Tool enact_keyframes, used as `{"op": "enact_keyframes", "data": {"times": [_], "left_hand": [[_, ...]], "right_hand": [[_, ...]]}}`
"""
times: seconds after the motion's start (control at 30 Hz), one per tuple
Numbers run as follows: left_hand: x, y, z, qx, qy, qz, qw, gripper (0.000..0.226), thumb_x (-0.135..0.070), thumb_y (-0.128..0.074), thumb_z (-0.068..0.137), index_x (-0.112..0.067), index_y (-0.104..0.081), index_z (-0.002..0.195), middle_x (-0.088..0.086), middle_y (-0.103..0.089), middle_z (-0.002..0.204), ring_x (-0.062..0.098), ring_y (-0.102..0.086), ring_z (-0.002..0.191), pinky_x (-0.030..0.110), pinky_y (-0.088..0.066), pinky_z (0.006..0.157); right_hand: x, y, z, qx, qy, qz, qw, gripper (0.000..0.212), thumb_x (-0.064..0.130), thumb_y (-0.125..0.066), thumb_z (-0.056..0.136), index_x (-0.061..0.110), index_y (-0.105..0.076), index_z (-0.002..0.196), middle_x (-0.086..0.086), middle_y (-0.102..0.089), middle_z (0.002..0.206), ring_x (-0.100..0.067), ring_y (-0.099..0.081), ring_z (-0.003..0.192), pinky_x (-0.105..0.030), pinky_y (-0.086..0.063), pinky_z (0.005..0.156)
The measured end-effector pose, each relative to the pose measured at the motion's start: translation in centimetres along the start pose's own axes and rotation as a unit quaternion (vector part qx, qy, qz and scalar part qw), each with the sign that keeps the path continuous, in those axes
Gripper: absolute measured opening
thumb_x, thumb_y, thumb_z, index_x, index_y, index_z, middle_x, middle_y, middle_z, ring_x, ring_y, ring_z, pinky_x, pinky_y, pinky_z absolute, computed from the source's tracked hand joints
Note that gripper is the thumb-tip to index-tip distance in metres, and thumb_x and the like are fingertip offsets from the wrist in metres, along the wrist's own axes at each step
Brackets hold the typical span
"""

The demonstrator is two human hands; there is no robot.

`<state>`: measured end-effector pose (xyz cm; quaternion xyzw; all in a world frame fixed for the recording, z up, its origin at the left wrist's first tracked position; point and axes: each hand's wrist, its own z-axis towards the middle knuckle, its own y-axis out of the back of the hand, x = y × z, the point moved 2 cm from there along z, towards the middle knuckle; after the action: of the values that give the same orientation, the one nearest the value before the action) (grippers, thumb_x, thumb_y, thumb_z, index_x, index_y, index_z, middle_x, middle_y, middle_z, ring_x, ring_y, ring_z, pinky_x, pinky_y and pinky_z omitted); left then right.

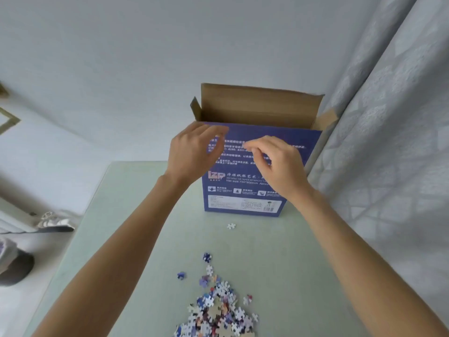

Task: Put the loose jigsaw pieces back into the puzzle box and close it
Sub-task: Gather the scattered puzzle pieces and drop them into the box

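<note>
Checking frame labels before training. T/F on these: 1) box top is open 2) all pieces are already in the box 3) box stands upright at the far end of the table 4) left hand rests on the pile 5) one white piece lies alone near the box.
1) True: the puzzle box has its top flaps up.
2) False: a pile of pieces lies on the table.
3) True.
4) False: the left hand is raised in front of the box, as is the right hand.
5) True: single white piece.
</note>
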<state>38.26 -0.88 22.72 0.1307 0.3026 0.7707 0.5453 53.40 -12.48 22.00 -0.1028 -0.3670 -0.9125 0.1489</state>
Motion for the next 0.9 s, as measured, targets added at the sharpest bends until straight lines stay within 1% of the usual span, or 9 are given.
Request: {"op": "enact_keyframes", "data": {"times": [0.1,0.23,0.3,0.4,0.5,0.6,0.7,0.8,0.9], "left_hand": [[-0.3,-0.5,-5.7,0.001,0.033,-0.032,0.999,0.015,-0.02,-0.06,0.087,-0.014,-0.069,0.097,-0.003,-0.072,0.085,0.015,-0.063,0.079,0.018,-0.043,0.059],[0.4,-3.4,-14.8,0.125,0.171,-0.054,0.976,0.024,-0.027,-0.05,0.087,-0.021,-0.069,0.101,-0.009,-0.071,0.089,0.016,-0.064,0.084,0.027,-0.053,0.062],[1.0,-5.3,-19.2,0.238,0.27,-0.058,0.931,0.026,-0.027,-0.052,0.088,-0.026,-0.063,0.112,-0.009,-0.068,0.104,0.017,-0.059,0.1,0.033,-0.053,0.076],[1.5,-8.0,-24.6,0.45,0.362,-0.036,0.815,0.052,-0.03,-0.055,0.089,-0.028,-0.039,0.139,0.0,-0.048,0.138,0.024,-0.039,0.127,0.036,-0.04,0.097],[1.4,-8.9,-27.5,0.517,0.392,-0.018,0.761,0.066,-0.033,-0.058,0.088,-0.026,-0.026,0.145,0.007,-0.033,0.145,0.028,-0.031,0.131,0.038,-0.039,0.099],[1.4,-8.7,-29.7,0.51,0.405,0.002,0.759,0.068,-0.035,-0.06,0.086,-0.023,-0.027,0.144,0.008,-0.031,0.142,0.027,-0.032,0.127,0.036,-0.044,0.093],[0.8,-8.2,-31.1,0.515,0.398,-0.022,0.759,0.076,-0.038,-0.063,0.083,-0.022,-0.023,0.146,0.008,-0.029,0.139,0.026,-0.031,0.124,0.035,-0.04,0.099],[-0.4,-7.9,-31.9,0.534,0.358,-0.051,0.764,0.08,-0.042,-0.063,0.083,-0.024,-0.019,0.147,0.008,-0.028,0.139,0.025,-0.03,0.124,0.033,-0.034,0.104],[-1.8,-7.3,-32.4,0.546,0.327,-0.075,0.768,0.079,-0.043,-0.063,0.082,-0.024,-0.022,0.147,0.008,-0.03,0.14,0.025,-0.03,0.126,0.033,-0.032,0.105]], "right_hand": [[-0.1,-3.9,-6.9,0.066,-0.033,-0.015,0.997,0.018,0.011,-0.053,0.089,0.013,-0.069,0.097,0.003,-0.07,0.09,-0.016,-0.065,0.081,-0.028,-0.053,0.063],[-1.9,-9.8,-14.6,0.243,-0.145,-0.004,0.959,0.023,0.01,-0.053,0.089,0.014,-0.067,0.107,0.001,-0.067,0.106,-0.021,-0.063,0.095,-0.035,-0.054,0.073],[-2.8,-12.5,-17.5,0.329,-0.195,0.003,0.924,0.032,0.01,-0.049,0.091,0.015,-0.06,0.121,0.001,-0.06,0.123,-0.02,-0.058,0.108,-0.033,-0.05,0.086],[-3.8,-16.1,-20.0,0.427,-0.238,0.001,0.872,0.048,0.017,-0.045,0.095,0.015,-0.037,0.142,0.0,-0.036,0.148,-0.017,-0.035,0.134,-0.031,-0.031,0.108],[-5.1,-18.9,-20.6,0.485,-0.253,-0.033,0.836,0.056,0.027,-0.038,0.099,0.012,-0.017,0.148,-0.003,-0.009,0.157,-0.018,-0.007,0.144,-0.037,-0.011,0.116],[-5.1,-20.6,-21.4,0.514,-0.273,-0.063,0.811,0.059,0.038,-0.03,0.1,0.012,-0.01,0.149,-0.004,0.002,0.158,-0.017,0.003,0.145,-0.042,-0.006,0.116],[-2.0,-21.2,-22.9,0.545,-0.197,-0.043,0.814,0.063,0.045,-0.028,0.099,0.016,-0.006,0.15,-0.002,0.008,0.157,-0.016,0.009,0.144,-0.048,0.0,0.117],[2.0,-20.6,-24.8,0.568,-0.121,0.014,0.814,0.061,0.043,-0.035,0.098,0.02,-0.012,0.149,0.002,0.004,0.157,-0.016,0.008,0.144,-0.052,-0.001,0.116],[4.1,-18.5,-26.9,0.563,-0.117,0.058,0.816,0.052,0.04,-0.037,0.098,0.024,-0.025,0.146,0.005,-0.008,0.157,-0.016,0.001,0.145,-0.047,0.003,0.117]]}}
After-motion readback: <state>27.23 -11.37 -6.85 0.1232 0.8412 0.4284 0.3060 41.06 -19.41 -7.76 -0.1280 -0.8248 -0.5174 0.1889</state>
